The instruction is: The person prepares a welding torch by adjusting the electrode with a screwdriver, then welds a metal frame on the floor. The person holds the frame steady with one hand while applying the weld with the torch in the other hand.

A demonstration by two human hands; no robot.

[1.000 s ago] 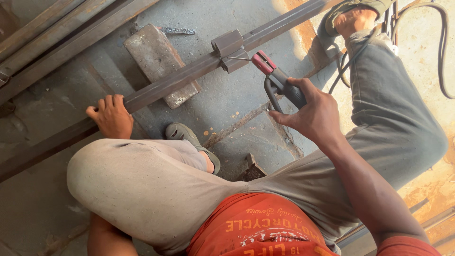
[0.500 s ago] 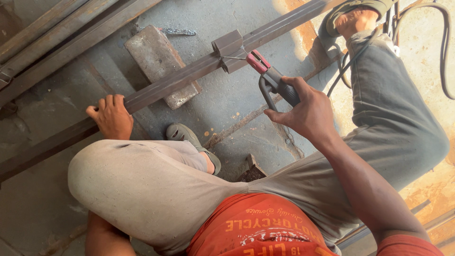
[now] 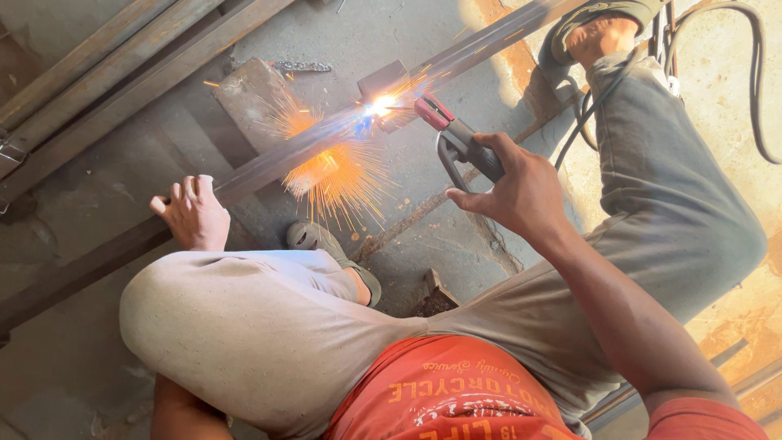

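Observation:
My right hand (image 3: 521, 191) grips a welding electrode holder (image 3: 456, 138) with red jaws. Its rod tip touches a small metal bracket (image 3: 383, 81) on a long steel bar (image 3: 269, 163), where a bright arc (image 3: 381, 104) throws orange sparks downward. My left hand (image 3: 194, 213) rests on the same bar further left, fingers curled over its top edge. I crouch over the bar in grey trousers, one sandalled foot (image 3: 326, 244) under the sparks.
A stone block (image 3: 248, 94) props the bar up. More steel bars (image 3: 106, 65) lie parallel at the upper left. Black cables (image 3: 733, 73) loop at the upper right by my other foot (image 3: 599, 33). The floor is rough concrete.
My right hand has moved the holder up and left to the bracket, and an arc with sparks has started. The left hand has stayed on the bar.

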